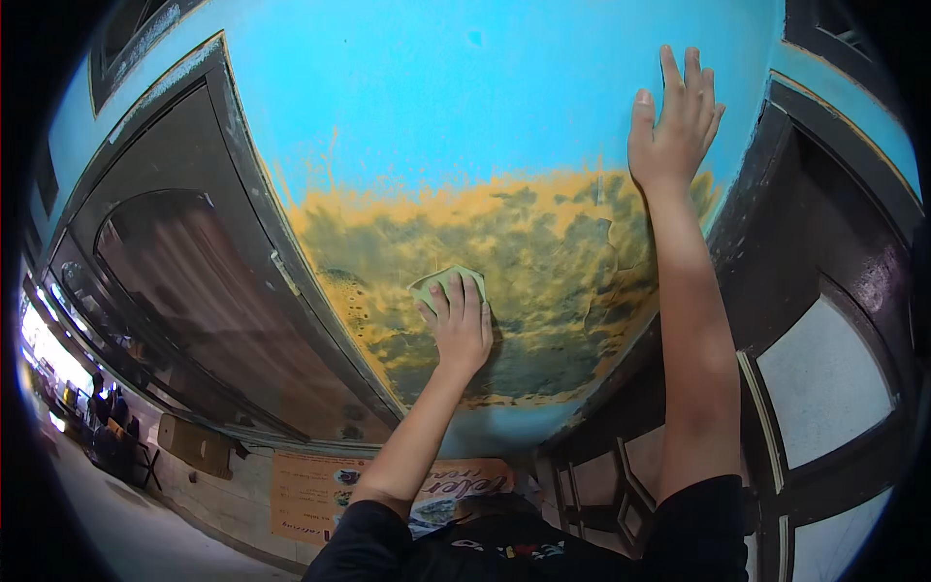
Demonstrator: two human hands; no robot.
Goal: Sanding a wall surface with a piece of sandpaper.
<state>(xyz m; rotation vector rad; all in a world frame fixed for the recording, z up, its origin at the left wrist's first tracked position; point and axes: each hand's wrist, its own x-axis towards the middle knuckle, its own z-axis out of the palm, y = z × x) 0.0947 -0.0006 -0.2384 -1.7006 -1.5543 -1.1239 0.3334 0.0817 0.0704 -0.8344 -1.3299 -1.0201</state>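
Note:
Against the worn patch of wall, my left hand presses a pale green sheet, which looks like sandpaper, under its fingers. The sheet's upper corner and left edge stick out past the fingertips. Higher up on the right, my right hand lies with spread fingers on the bright blue painted wall, holding nothing. Around the left hand the wall shows yellow-orange and dark grey-green mottling, with cracks and a flaked edge toward the right. Blue paint borders this patch above and below.
A dark wooden door or window frame with glass panes runs along the left. On the right stands a dark door with pale panels. An orange printed banner bearing writing lies low behind my arm, near a wooden bench.

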